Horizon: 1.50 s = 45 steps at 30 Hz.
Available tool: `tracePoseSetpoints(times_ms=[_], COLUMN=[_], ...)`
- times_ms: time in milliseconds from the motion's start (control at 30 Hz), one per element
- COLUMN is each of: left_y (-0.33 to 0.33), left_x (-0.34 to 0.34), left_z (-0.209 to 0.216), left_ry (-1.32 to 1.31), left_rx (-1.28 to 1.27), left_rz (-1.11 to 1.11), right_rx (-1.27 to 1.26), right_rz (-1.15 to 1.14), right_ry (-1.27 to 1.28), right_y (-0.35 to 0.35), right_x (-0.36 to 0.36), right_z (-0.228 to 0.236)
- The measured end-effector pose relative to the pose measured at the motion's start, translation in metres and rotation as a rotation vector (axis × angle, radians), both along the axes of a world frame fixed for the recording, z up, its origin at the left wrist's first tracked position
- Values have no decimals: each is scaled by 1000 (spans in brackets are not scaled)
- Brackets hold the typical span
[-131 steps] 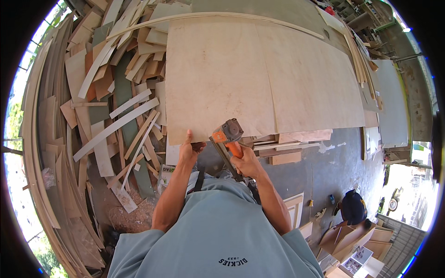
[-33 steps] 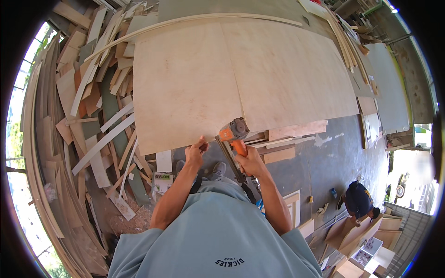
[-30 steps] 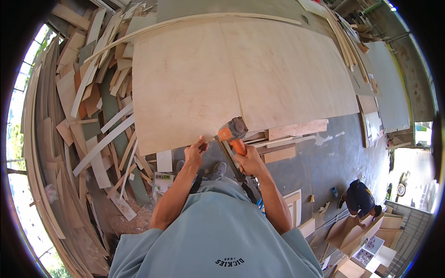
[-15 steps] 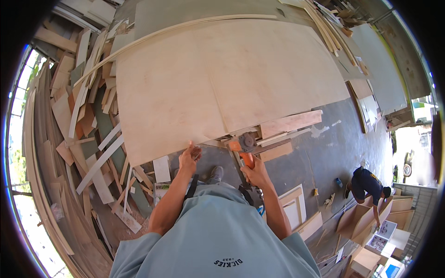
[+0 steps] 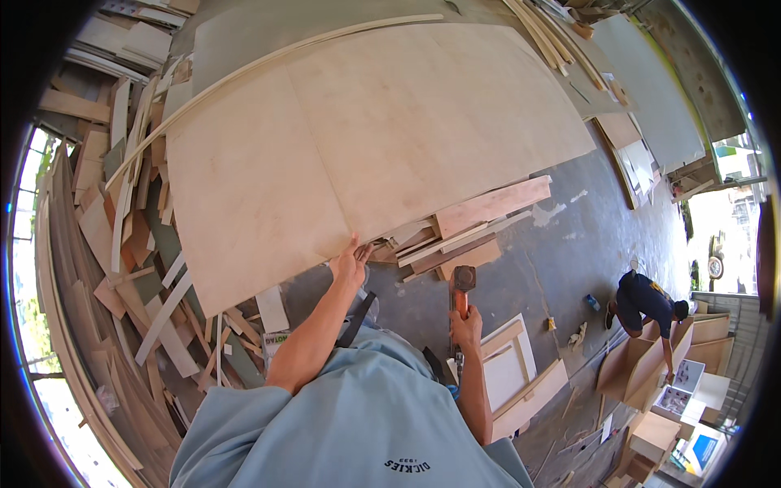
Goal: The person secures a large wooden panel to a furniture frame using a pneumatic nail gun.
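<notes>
A large pale plywood sheet (image 5: pixel 382 130) lies before me, with a thin seam line running across it to its near edge. My left hand (image 5: pixel 350 264) grips that edge where the seam meets it, thumb on top and fingers curled at the underside. Lower and to the right, apart from the sheet, my right hand (image 5: pixel 466 325) is wrapped round the handle of an orange air nail gun (image 5: pixel 460 294). The tool's dark rounded head points away from me. Part of a blue hose shows near my right forearm.
Wood offcuts (image 5: pixel 167 313) are piled on the left. Several loose boards (image 5: pixel 488 207) lie under and beside the sheet's near edge. A white framed panel (image 5: pixel 508 358) rests at my right. Farther right, a person (image 5: pixel 647 305) bends over wooden boxes (image 5: pixel 647 366).
My left hand has moved right along the sheet's edge to the seam. My right hand has drawn the nail gun away from the edge, to the right and down. The view has shifted.
</notes>
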State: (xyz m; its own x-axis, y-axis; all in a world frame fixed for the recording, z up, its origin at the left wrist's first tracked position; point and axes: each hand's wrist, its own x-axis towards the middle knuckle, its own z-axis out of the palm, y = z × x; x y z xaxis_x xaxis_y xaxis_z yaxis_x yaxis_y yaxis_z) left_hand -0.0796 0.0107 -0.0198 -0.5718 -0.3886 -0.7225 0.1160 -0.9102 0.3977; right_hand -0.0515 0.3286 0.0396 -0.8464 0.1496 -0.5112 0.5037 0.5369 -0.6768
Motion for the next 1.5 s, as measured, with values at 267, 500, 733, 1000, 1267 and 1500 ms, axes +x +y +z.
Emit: tracePoseSetpoints(times_ms=[267,500,733,1000,1267,1500], left_y=[4,-4,8,35,39,39], left_x=[-3,10,8,10,9,12], left_z=[31,22,28,23,32,9], left_ry=[-51,-15,121,132,121,76], left_rx=[-67,-134,-183,-268,-302,-393], left_rz=[80,-7,73,94,155,138], right_rx=[63,43,-268,-219,-201,-166], right_rz=[46,132,173,381,739,978], right_ry=[38,134,87,147,2,202], right_y=[8,4,13,33,10,-38], right_x=[-46,-90,-137,-170,-181,-170], right_z=[11,43,62,64,72,73])
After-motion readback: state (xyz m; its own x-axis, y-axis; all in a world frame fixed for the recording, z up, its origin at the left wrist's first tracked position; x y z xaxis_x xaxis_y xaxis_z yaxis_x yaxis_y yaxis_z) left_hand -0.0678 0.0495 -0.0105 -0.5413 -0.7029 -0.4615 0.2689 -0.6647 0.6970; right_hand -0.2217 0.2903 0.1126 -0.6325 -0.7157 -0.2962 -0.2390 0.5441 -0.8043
